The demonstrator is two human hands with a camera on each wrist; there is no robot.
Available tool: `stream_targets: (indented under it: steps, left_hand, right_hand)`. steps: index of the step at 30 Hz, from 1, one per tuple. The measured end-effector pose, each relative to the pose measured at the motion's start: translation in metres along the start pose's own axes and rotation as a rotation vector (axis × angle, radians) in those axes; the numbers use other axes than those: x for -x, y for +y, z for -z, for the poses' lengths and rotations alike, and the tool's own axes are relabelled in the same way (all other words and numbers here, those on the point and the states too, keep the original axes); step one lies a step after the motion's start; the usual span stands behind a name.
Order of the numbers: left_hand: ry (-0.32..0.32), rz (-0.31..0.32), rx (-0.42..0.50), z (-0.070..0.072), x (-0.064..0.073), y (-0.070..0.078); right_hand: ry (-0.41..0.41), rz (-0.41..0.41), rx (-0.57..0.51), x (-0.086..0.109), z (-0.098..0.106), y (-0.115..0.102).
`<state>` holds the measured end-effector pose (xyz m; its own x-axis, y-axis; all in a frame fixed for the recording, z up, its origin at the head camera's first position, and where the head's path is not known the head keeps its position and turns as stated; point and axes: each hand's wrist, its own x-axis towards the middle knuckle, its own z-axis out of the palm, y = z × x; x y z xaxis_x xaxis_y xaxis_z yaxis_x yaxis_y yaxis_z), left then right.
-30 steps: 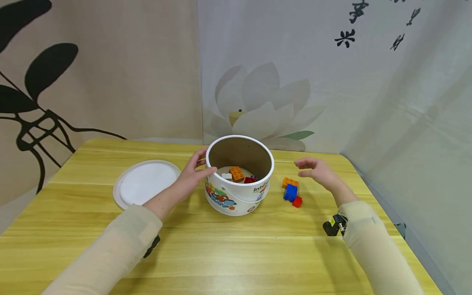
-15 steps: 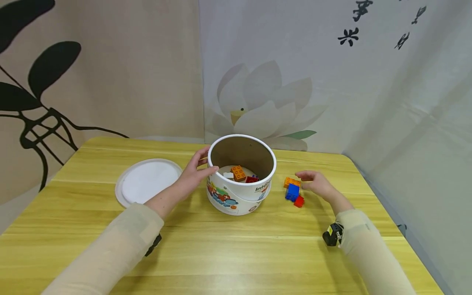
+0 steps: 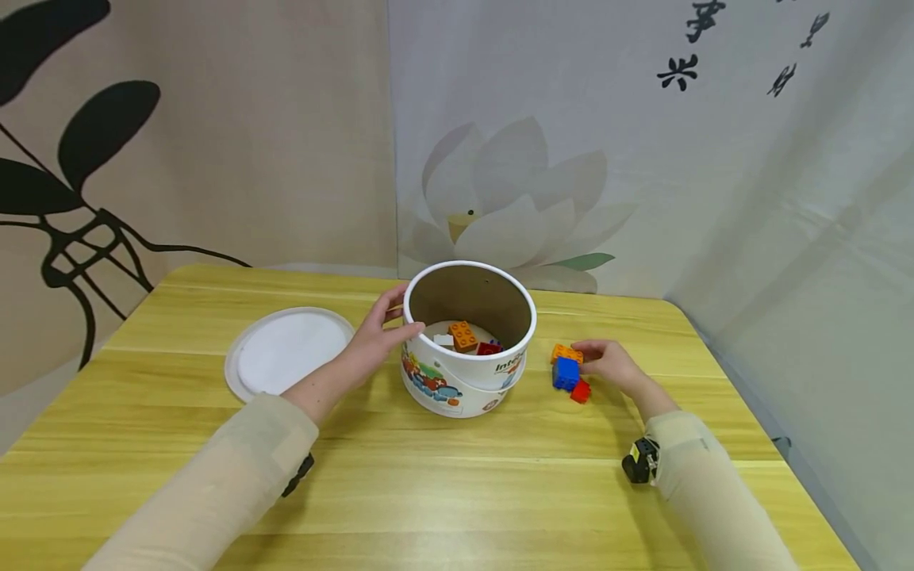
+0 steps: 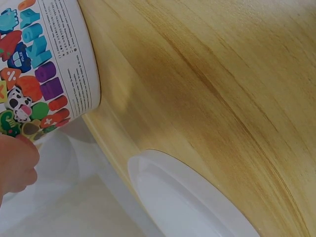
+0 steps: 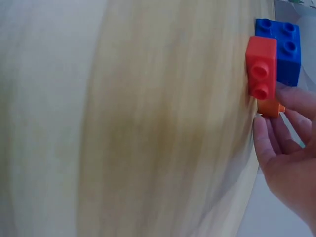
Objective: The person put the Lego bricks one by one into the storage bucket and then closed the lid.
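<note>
A white bucket with printed pictures stands lidless on the table. My left hand holds it at its left side, the thumb on the rim and the fingers against the outer wall. To the bucket's right, an orange toy brick lies behind a blue brick and a small red brick. My right hand pinches the right end of the orange brick. From the right wrist, the red brick partly hides the orange brick.
Inside the bucket lie an orange brick, a red piece and a white piece. The round white lid is at the left on the wooden table. A printed curtain hangs behind the table.
My right hand has come down and forward from above the table to the orange brick, its fingers closing in on it. My left hand has stayed at the bucket.
</note>
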<state>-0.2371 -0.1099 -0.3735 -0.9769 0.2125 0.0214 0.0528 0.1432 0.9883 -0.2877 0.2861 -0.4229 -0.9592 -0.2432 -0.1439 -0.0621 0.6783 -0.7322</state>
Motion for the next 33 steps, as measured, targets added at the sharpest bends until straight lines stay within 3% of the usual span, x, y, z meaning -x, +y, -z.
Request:
stream_targets:
  steps: [4,11,16,33]
  left_hand:
    - [-0.003,-0.004,0.005,-0.001,0.000,0.001]
    - [0.002,-0.004,-0.006,-0.002,0.000,0.002]
    - [0.002,-0.002,-0.004,-0.003,0.000,0.002]
    - [0.007,0.000,0.005,-0.002,0.001,0.001]
  right_hand:
    - [0.019,-0.030,0.022,0.000,0.001,0.001]
    - [0.037,-0.003,-0.034,0.007,0.009,-0.001]
    - [0.069,-0.083,-0.010,0.009,0.013,-0.004]
    - [0.061,-0.084,-0.065,0.014,0.034,-0.039]
